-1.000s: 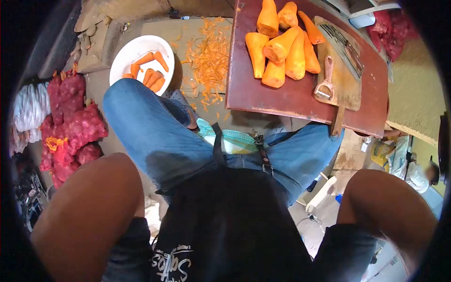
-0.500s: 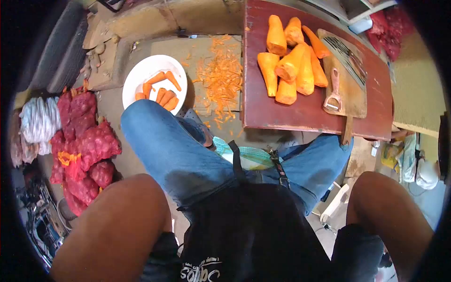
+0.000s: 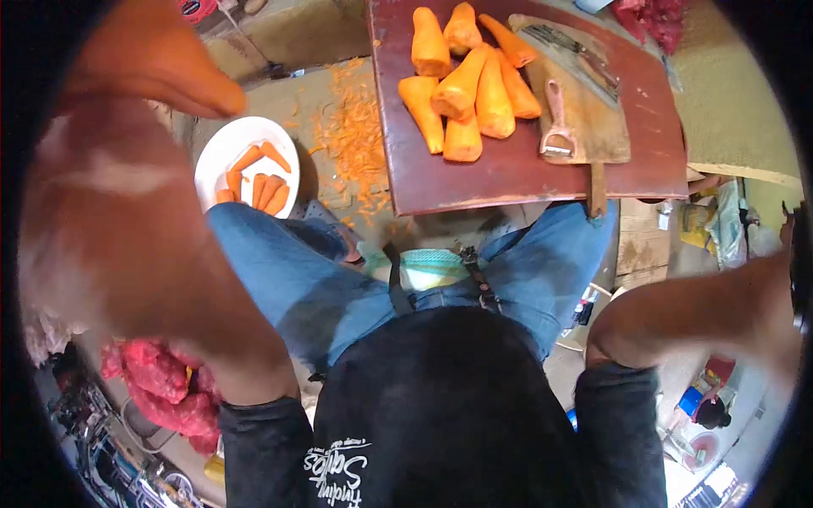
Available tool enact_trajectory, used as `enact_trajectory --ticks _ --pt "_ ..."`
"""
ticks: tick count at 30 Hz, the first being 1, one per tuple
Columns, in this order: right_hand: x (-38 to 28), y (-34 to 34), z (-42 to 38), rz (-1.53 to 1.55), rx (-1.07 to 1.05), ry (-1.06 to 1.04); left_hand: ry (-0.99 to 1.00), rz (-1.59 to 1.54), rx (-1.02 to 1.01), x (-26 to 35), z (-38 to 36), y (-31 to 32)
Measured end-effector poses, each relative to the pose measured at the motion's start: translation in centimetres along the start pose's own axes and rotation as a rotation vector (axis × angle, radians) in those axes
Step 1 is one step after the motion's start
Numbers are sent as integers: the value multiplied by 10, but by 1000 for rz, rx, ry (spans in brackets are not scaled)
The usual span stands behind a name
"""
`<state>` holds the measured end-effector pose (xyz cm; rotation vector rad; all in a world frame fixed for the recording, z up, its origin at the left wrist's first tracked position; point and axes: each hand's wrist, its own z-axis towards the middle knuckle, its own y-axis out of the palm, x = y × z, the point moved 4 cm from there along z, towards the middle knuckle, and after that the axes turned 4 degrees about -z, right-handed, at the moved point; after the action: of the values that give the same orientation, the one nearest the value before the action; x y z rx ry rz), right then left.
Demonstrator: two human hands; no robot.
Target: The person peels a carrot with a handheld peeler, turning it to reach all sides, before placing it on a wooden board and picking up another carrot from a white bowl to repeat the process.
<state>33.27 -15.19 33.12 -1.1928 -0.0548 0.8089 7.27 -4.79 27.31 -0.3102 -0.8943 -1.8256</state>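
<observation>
My left arm is raised close to the camera on the left. At its upper end my left hand (image 3: 157,59) looks strongly orange and is cut off by the dark image border. One blunt tip points right, above the white basin; the other fingers are hidden, so I cannot make out anything held. My right forearm (image 3: 686,313) reaches to the right edge, with the hand out of view. Several peeled carrots (image 3: 495,97) lie piled on the red tabletop (image 3: 525,186). Beside them, a peeler (image 3: 556,127) and a knife (image 3: 572,59) rest on a wooden cutting board (image 3: 605,140).
Carrot pieces lie in a white basin (image 3: 207,157) on the floor, left of my knee. Orange peelings (image 3: 351,131) are scattered between basin and table. Red mesh sacks (image 3: 165,381) stand at lower left. A person (image 3: 711,411) is small at lower right.
My left arm has swung up into the upper left, covering part of the sacks. My right forearm has extended toward the right edge. The view has shifted; the carrots and tools look unmoved.
</observation>
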Motion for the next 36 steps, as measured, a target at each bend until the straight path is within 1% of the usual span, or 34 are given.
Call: enact_trajectory --ticks 1,2,3,4,5,6,7,8,9,10,11,12,14,15,17,18,20,21,24,26,28,29,30,32,35,36 --pt "38 6 -10 -10 109 209 -123 -3 56 -18 -3 -14" --pt "78 18 -21 -21 174 401 -262 -31 114 -38 -8 -32" --pt "119 36 -36 -45 193 549 -412 -69 178 -59 -16 -52" --pt "157 59 -55 -91 178 646 -571 -240 101 -80 -29 -71" --pt "190 84 -76 -153 140 694 -720 -264 113 -103 -45 -95" --pt "215 109 -96 -248 166 637 -862 -287 123 -127 -60 -117" --pt "235 127 -112 -288 102 714 -997 -449 217 -149 -78 -130" --pt "245 142 -123 -299 61 781 -1036 -505 347 -155 -92 -130" --pt "251 151 -131 -312 15 849 -1078 -488 391 -170 -107 -143" --pt "254 155 -129 -228 33 881 -1144 -509 331 -184 -123 -159" --pt "257 159 -128 -145 46 919 -1150 -446 377 -187 -129 -159" --pt "260 162 -129 -65 58 961 -1143 -391 342 -193 -133 -162" --pt "274 164 -136 -91 66 975 -1174 -455 249 -197 -132 -157" --pt "278 162 -137 -111 74 983 -1169 -544 231 -198 -129 -153" --pt "264 145 -135 149 228 1038 -1154 -728 200 -198 -127 -146" --pt "254 134 -134 280 297 1056 -1164 -724 224 -199 -128 -145" --pt "233 115 -132 618 554 1019 -1178 -715 282 -201 -132 -145" --pt "223 107 -130 792 680 993 -1128 -802 249 -200 -131 -143" --pt "161 113 -92 934 861 876 -1129 -804 248 -199 -128 -135" --pt "120 137 -53 1305 517 582 -1128 -797 220 -196 -125 -128" --pt "91 171 -23 1299 524 676 -1125 -817 193 -192 -122 -120" --pt "89 191 -11 1264 461 676 -1122 -801 181 -194 -125 -120" --pt "87 211 0 1232 397 677 -1180 -798 204 -193 -129 -119" --pt "54 226 39 1328 229 514 -1287 -781 257 -189 -134 -119" --pt "49 256 58 1299 119 477 -1296 -706 352 -189 -140 -125" --pt "52 262 62 1244 82 477 -1303 -692 392 -186 -139 -124"
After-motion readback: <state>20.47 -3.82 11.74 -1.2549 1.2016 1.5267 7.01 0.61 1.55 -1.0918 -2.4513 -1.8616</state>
